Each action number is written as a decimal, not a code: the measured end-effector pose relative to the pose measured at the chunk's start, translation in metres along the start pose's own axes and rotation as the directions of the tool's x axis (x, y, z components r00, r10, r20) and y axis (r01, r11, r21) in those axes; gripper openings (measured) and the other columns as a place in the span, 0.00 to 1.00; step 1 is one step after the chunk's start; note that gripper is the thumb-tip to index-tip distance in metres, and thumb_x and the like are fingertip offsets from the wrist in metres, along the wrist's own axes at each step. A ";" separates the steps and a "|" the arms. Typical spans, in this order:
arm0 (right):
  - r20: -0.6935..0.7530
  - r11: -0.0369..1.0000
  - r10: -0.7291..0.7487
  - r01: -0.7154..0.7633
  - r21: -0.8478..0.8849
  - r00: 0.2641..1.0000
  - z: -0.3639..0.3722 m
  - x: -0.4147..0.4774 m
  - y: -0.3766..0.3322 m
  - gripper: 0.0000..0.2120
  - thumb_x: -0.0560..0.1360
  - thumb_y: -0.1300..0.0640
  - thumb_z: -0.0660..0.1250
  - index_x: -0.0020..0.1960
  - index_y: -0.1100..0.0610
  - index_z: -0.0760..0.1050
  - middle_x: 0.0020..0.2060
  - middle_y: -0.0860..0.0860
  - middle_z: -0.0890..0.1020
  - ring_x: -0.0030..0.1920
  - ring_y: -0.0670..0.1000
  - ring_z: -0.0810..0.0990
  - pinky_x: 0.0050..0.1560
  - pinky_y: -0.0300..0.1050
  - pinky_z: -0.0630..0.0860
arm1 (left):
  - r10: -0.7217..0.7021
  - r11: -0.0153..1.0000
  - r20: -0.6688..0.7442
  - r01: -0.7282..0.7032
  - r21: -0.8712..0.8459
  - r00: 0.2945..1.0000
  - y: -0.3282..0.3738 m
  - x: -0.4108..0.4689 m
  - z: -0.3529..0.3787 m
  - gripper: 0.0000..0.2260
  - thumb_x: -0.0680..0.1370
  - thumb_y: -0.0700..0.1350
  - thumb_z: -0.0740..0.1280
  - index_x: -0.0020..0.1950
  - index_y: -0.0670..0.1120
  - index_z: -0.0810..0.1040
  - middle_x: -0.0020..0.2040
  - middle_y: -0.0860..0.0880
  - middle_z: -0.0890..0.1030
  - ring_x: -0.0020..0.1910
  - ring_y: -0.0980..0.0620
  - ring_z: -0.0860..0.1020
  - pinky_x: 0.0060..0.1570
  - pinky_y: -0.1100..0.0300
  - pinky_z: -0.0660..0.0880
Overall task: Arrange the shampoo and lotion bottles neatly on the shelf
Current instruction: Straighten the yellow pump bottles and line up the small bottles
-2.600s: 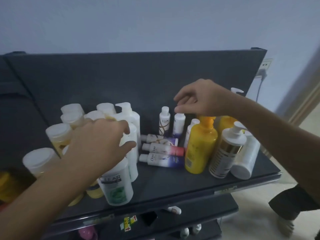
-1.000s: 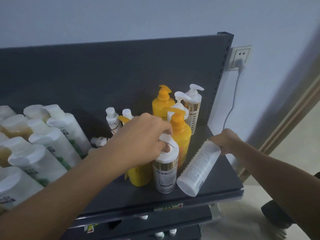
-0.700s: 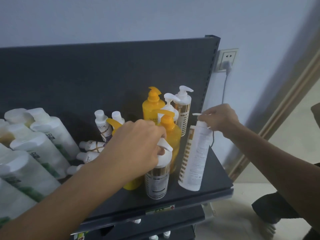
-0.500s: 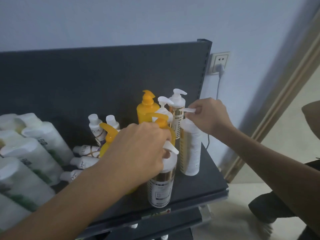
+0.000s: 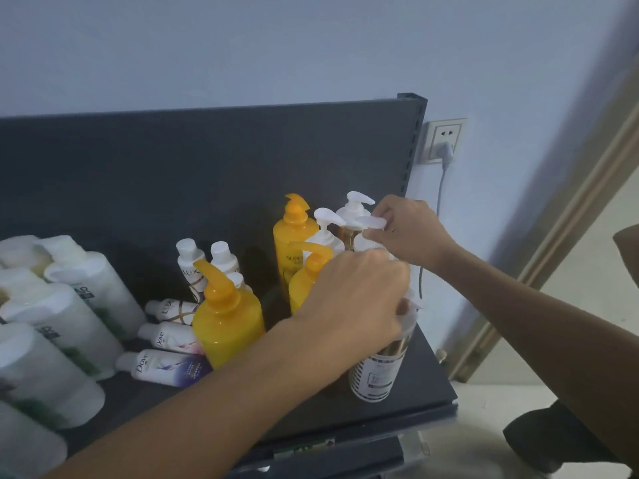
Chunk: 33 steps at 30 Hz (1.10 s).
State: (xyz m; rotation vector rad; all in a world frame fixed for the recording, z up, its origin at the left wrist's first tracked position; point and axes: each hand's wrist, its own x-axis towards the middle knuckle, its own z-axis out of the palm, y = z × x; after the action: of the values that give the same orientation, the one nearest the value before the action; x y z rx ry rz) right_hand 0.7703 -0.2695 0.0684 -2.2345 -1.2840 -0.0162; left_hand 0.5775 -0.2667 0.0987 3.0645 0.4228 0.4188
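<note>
Since half a second ago the white bottle [image 5: 375,221] has been drawn in from the cluster's right side to just behind the left hand [image 5: 356,299], so only its pump head shows. Nearest, at the front right of the shelf [image 5: 420,392], the left hand's fingers are curled over the pump of the striped bottle [image 5: 377,371], which stands upright. To its left, small bottles [image 5: 166,366] lie on their sides beside a yellow bottle [image 5: 226,326]. Farther back, the right hand [image 5: 411,233] pinches the white bottle's nozzle among the rear pumps. The risk looks like crowding. Both bottles are steered by their tops only, so a sideways nudge could tip one into its close-packed neighbours. The striped bottle also stands near the front edge, so a forward pull could send it off the shelf.
</note>
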 end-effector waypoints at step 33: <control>0.314 0.993 -0.037 0.069 -0.091 0.949 -0.005 0.034 -0.072 0.03 0.72 0.64 0.71 0.43 0.64 0.84 0.38 0.58 0.83 0.38 0.55 0.78 0.34 0.43 0.73 | -0.057 0.984 -0.392 0.118 0.134 0.918 -0.051 -0.005 -0.008 0.06 0.69 0.48 0.74 0.45 0.51 0.82 0.40 0.53 0.80 0.43 0.47 0.78 0.43 0.53 0.63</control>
State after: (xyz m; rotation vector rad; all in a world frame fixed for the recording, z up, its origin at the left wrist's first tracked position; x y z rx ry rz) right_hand 0.7324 -0.2170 0.1150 -2.3557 -1.5396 0.2678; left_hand 0.5576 -0.2194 0.1023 3.0846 0.6280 1.0433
